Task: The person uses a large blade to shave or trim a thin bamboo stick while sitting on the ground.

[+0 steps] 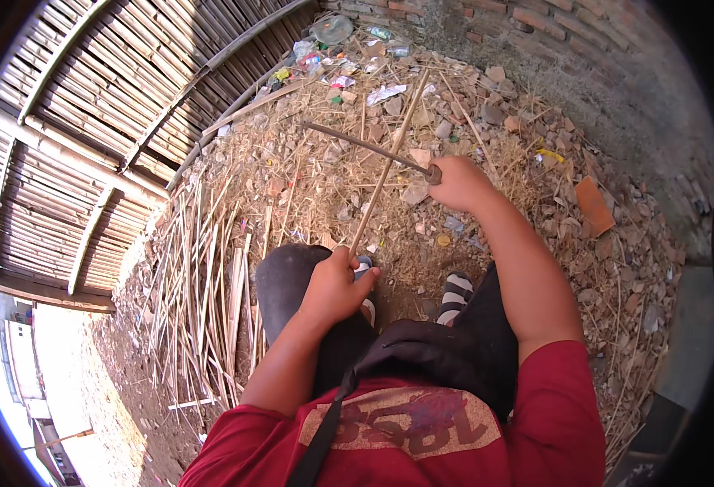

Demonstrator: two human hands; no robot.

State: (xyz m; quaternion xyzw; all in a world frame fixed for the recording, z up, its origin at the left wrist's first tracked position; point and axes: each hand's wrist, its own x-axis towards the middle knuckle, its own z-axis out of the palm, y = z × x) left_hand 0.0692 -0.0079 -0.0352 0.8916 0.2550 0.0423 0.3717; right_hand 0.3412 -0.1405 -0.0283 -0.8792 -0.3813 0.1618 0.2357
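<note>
A long, thin bamboo strip (373,205) rises from my left hand (332,286), which is closed around its lower end near my left knee. The strip slants away up to the right, over the rubble. My right hand (460,185) is closed on the handle of a long, narrow, dark knife-like tool (349,140), and its fingers hide most of that handle. The tool points up to the left and crosses the strip at about its middle. Whether the two touch there, I cannot tell.
Split bamboo strips (202,284) lie piled at my left. Stones and dry straw cover the ground (316,195), with litter (340,61) at the far end. A bamboo-slat wall (89,130) stands left, a brick wall (608,81) right. An orange tile piece (594,207) lies at right.
</note>
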